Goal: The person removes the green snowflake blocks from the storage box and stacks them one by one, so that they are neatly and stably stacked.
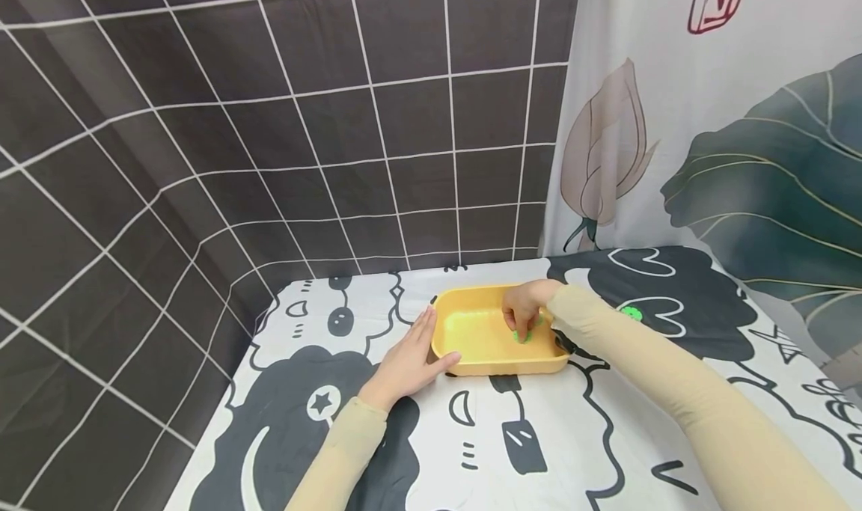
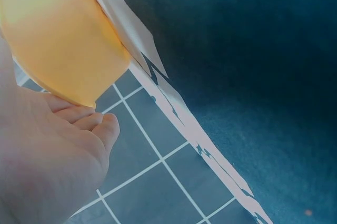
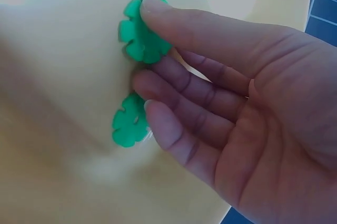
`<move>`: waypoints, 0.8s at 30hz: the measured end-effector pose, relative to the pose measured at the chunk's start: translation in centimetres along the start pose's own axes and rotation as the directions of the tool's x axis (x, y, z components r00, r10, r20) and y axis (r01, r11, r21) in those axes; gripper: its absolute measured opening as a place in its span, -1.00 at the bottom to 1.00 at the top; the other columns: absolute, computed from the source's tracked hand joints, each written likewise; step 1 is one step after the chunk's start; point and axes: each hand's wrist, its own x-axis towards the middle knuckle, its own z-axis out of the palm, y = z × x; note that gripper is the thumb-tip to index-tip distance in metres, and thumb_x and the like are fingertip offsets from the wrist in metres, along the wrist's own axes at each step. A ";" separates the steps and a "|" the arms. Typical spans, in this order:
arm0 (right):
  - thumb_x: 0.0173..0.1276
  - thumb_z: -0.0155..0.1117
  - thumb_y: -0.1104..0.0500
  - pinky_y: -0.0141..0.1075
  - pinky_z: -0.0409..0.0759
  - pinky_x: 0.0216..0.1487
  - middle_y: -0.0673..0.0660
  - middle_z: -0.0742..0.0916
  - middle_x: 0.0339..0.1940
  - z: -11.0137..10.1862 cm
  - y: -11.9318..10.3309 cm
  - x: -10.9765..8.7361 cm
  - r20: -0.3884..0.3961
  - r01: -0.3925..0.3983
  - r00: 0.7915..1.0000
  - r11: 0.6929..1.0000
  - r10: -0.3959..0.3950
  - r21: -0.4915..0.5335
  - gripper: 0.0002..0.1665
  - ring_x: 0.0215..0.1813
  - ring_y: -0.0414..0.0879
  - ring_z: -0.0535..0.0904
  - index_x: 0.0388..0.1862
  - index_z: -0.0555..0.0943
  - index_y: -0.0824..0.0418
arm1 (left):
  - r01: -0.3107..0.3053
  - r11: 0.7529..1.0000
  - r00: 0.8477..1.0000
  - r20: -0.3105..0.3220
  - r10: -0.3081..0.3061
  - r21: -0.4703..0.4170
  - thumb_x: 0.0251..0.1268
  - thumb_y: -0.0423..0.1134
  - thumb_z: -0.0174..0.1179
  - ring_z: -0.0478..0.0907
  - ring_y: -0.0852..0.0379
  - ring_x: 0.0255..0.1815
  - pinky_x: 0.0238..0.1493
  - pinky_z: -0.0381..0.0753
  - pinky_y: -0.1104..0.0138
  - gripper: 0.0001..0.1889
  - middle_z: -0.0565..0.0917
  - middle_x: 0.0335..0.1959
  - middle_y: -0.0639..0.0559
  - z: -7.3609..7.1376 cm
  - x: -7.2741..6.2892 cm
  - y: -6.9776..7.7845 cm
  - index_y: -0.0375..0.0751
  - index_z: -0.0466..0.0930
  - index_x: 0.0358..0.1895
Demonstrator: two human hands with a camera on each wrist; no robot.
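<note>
A yellow plastic tray (image 1: 471, 346) stands on the patterned cloth. My left hand (image 1: 407, 365) rests against its left end, fingers extended along the outside and thumb at the near corner. Inside the tray, my right hand (image 1: 527, 305) reaches down and pinches a green flower-shaped piece (image 3: 146, 42) between thumb and fingers. A second green flower-shaped piece (image 3: 129, 122) lies just beside the curled fingers, partly covered by them. In the left wrist view the fingertips (image 2: 108, 126) touch the tray's rim.
Another green flower-shaped piece (image 1: 631, 313) lies on the cloth (image 1: 471, 451) right of the tray, beyond the right forearm. A small dark object (image 1: 564, 341) shows under the right wrist. A dark gridded curtain (image 1: 323, 122) hangs behind and at the left; a leaf-print curtain (image 1: 626, 17) hangs at the right.
</note>
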 end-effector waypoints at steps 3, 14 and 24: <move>0.15 0.53 0.37 -0.47 0.42 -0.46 -0.06 0.60 -0.58 0.1 0.0 0.2 0.000 0.010 1.000 1.000 -0.010 0.018 -0.71 -0.57 -0.27 0.40 -0.53 0.57 0.13 | 0.008 1.000 1.000 0.001 -0.008 0.001 0.36 0.50 -0.10 -0.15 0.02 0.65 0.55 0.08 0.11 0.08 -0.12 0.67 -0.06 0.1 0.0 0.0 -0.25 -0.17 0.63; 0.16 0.52 0.33 -0.42 0.46 -0.43 -0.04 0.60 -0.56 0.2 0.1 0.3 -0.091 0.033 0.995 0.999 -0.029 0.037 -0.78 -0.55 -0.22 0.45 -0.48 0.61 0.13 | 0.010 1.000 1.000 -0.001 -0.010 -0.001 0.36 0.51 -0.12 -0.15 0.05 0.65 0.55 0.09 0.11 0.07 -0.11 0.67 -0.03 0.2 0.1 0.1 -0.24 -0.17 0.63; 0.25 0.38 0.40 -0.44 0.51 -0.41 0.00 0.63 -0.49 -0.2 0.6 -0.1 -0.161 0.130 0.981 0.984 -0.109 0.124 -0.87 -0.51 -0.22 0.50 -0.41 0.62 0.23 | 0.005 1.000 1.000 -0.008 -0.005 0.000 0.37 0.50 -0.10 -0.13 0.02 0.65 0.55 0.09 0.10 0.07 -0.09 0.66 -0.08 0.2 0.0 0.1 -0.25 -0.16 0.63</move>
